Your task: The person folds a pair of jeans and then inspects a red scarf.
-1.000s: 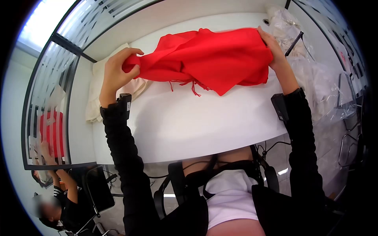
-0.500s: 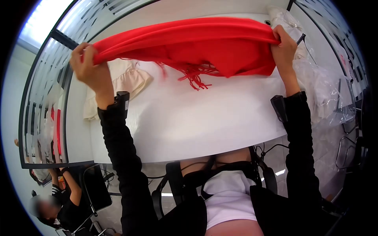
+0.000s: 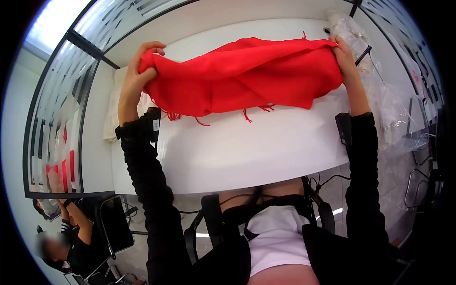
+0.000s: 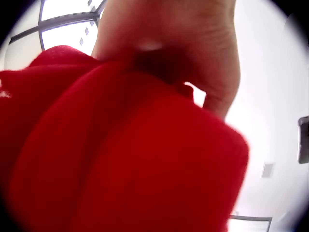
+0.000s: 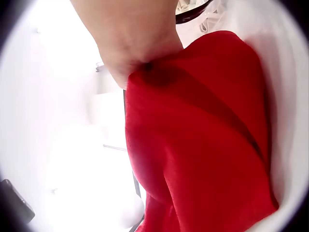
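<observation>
A red fringed scarf (image 3: pixel 247 76) stretches between both hands over the white table (image 3: pixel 237 152). At its left end my left hand (image 3: pixel 137 78) grips the cloth, thumb and fingers on either side of a fold. My right hand (image 3: pixel 346 59) pinches the upper right corner. The middle sags in loose folds, and tassels hang along the lower edge, with another tassel at the top right. In the left wrist view the scarf (image 4: pixel 130 154) covers much of the picture below the hand. The right wrist view shows it draping from the right hand (image 5: pixel 137 43), whose fingertips the cloth hides.
Cream cloth (image 3: pixel 114 104) lies at the table's left side, partly behind the left arm. Clear plastic bags (image 3: pixel 396 114) are heaped on the right beside a thin black stand (image 3: pixel 365 54). Glass partitions border the table, and another person (image 3: pixel 71 242) sits beyond at lower left.
The left hand swung outward to the left, pulling the scarf wide, then came back inward, so the cloth now sags more. The right hand shifted slightly right and keeps its hold.
</observation>
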Motion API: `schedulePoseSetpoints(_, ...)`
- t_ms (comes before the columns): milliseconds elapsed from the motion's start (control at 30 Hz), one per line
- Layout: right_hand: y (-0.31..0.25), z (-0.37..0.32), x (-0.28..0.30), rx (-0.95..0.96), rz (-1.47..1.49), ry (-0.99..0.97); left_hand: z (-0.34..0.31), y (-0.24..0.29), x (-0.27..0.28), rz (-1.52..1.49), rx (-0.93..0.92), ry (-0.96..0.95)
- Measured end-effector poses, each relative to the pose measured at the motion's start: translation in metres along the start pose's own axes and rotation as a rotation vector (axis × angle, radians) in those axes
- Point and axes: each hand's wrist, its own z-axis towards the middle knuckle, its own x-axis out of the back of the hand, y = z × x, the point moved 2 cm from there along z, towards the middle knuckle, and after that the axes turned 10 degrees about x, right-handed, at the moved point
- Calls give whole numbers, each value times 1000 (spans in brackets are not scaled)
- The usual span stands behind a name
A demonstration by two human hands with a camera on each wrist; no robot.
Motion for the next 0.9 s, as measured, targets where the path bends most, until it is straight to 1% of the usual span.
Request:
schedulePoseSetpoints(33, 3, 0, 1, -5, -17, -61, -4, 3, -2, 100, -21, -101)
schedulePoseSetpoints(67, -12, -6, -12, -63, -16, -99, -5, 0, -5, 197, -52, -180)
schedulePoseSetpoints(100, -25, -12, -22, -7, -136, -167, -5, -5, -11, 296, -83, -259)
schedulePoseSetpoints(133, -36, -17, -30, 52, -256, -234, -5, -12, -14, 458, -20, -183)
schedulePoseSetpoints(167, -41, -19, -34, 110, -378, -302, -3, -17, -16, 605, 13, -151)
schedulePoseSetpoints(200, -36, -18, -36, 217, -486, -358, 0, -23, -18, 750, 51, -119)
schedulePoseSetpoints(233, -26, -16, -34, 206, -533, -406, 3, -29, -18, 895, 89, -86)
schedulePoseSetpoints(267, -18, -15, -31, 198, -580, -452, 5, -33, -15, 705, 112, -56)
schedulePoseSetpoints(300, -12, -13, -27, 192, -629, -497, 5, -31, -10, 761, -1, 133)
schedulePoseSetpoints(333, -13, -13, -25, 167, -697, -464, 4, -26, -8, 812, -116, 323)
schedulePoseSetpoints(367, -13, -11, -21, 374, -738, -346, 1, -20, -5, 857, -231, 513)
schedulePoseSetpoints(433, -26, -10, -15, 465, -838, 122, -15, 8, 8, 836, -628, 922)
schedulePoseSetpoints(467, -38, -9, -9, 512, -931, 238, -27, 17, 15, 863, -752, 1052)
schedulePoseSetpoints(500, -47, -12, -12, 690, -938, 378, -39, 24, 18, 885, -874, 1177)
schedulePoseSetpoints(567, -49, -19, -13, 812, -1022, 414, -50, 41, 17, 988, -903, 1383)
schedulePoseSetpoints(600, -50, -19, -16, 811, -965, 359, -54, 45, 16, 1040, -914, 1487)
schedulePoseSetpoints(633, -55, -18, -21, 814, -908, 305, -51, 36, 27, 1022, -893, 1398)
schedulePoseSetpoints(667, -58, -17, -25, 820, -851, 254, -42, 33, 31, 1001, -832, 1187)
schedulePoseSetpoints(700, -51, -13, -26, 747, -667, 165, -35, 31, 33, 972, -767, 979)
schedulePoseSetpoints(767, -36, -4, -28, 594, -310, -11, -21, 15, 23, 507, -375, 466)
schedulePoseSetpoints(800, -36, -6, -25, 432, -271, -119, -14, -3, 25, 454, -266, 278)
schedulePoseSetpoints(833, -30, -7, -21, 309, -235, -145, -9, -9, 21, 402, -157, 89)
schedulePoseSetpoints(867, -22, -7, -17, 188, -198, -170, -6, -12, 17, 416, -120, 18)
schedulePoseSetpoints(900, -16, -6, -14, 70, -159, -193, -5, -17, 13, 408, -20, -30)
